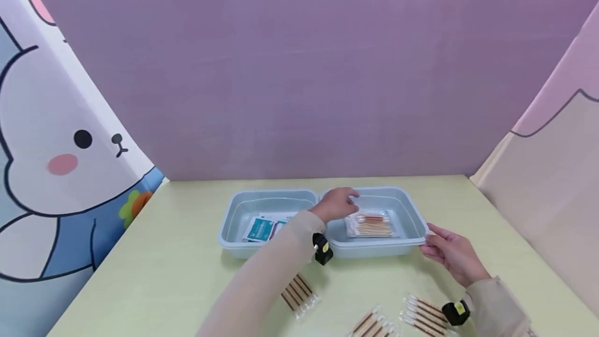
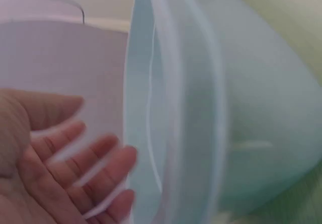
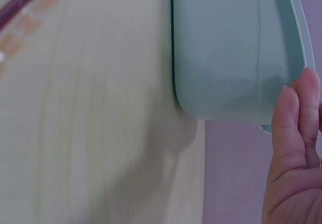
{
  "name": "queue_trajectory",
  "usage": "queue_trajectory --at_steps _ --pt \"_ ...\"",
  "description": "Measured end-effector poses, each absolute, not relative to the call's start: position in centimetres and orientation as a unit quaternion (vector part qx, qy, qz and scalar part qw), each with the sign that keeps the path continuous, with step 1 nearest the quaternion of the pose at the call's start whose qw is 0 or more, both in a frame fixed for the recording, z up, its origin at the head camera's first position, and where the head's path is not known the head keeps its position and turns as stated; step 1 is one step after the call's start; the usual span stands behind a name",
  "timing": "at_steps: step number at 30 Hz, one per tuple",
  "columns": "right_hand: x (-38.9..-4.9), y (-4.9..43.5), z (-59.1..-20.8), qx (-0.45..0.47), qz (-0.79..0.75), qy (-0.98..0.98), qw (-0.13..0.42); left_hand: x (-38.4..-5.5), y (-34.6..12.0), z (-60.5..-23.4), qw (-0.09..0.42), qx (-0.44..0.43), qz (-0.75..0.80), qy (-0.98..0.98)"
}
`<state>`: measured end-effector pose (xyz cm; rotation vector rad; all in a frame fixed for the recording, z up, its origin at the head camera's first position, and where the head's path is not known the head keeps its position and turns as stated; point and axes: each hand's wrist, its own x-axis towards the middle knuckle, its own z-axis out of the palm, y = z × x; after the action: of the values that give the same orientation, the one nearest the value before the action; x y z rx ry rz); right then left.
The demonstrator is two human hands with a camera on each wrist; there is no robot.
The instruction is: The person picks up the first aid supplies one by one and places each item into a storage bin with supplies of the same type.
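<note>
My left hand (image 1: 336, 204) hangs over the left rim of the right-hand pale blue plastic basin (image 1: 374, 249), its fingers loosely bent and holding nothing. The left wrist view shows this hand (image 2: 75, 163) with spread fingers beside the basin's rim (image 2: 176, 108). At the basin's front right corner, my right hand (image 1: 451, 254) grips the rim. Fingers of that hand (image 3: 297, 143) lie along the rim in the right wrist view. Inside the basin are clear packs of cotton swabs (image 1: 372, 225), with wooden and brown sticks.
A matching basin (image 1: 234, 246) stands to the left, holding flat teal and white packets (image 1: 259, 229), partly behind my left arm. Nearer me on the table lie swab packs: one beside the left sleeve (image 1: 299, 295), one at the front edge (image 1: 373, 324), another near the right wrist (image 1: 426, 316).
</note>
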<state>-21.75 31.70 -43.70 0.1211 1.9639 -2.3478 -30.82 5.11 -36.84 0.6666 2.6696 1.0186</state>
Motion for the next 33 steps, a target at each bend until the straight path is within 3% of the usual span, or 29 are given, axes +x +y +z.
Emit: queue_trajectory --at_steps 7,13,16,21,33 --pt "-21.0 32.9 -44.1 0.040 -0.790 0.610 0.050 -25.3 3.3 -36.0 0.072 0.452 0.187 0.869" --pt "-20.3 34.1 -44.5 0.031 -0.799 0.600 0.035 -21.7 0.9 -35.4 0.137 0.557 0.082 0.815" --pt "-19.8 34.6 -44.7 0.032 -0.805 0.591 0.031 -21.8 -0.4 -36.7 0.175 0.550 0.073 0.814" --pt "-19.5 34.9 -44.8 0.025 -0.808 0.587 0.039 -22.3 -2.6 -38.9 0.184 0.507 0.089 0.838" --pt "-19.6 35.5 -44.7 0.011 -0.812 0.582 0.039 -22.9 -5.2 -40.2 0.123 0.396 0.132 0.900"
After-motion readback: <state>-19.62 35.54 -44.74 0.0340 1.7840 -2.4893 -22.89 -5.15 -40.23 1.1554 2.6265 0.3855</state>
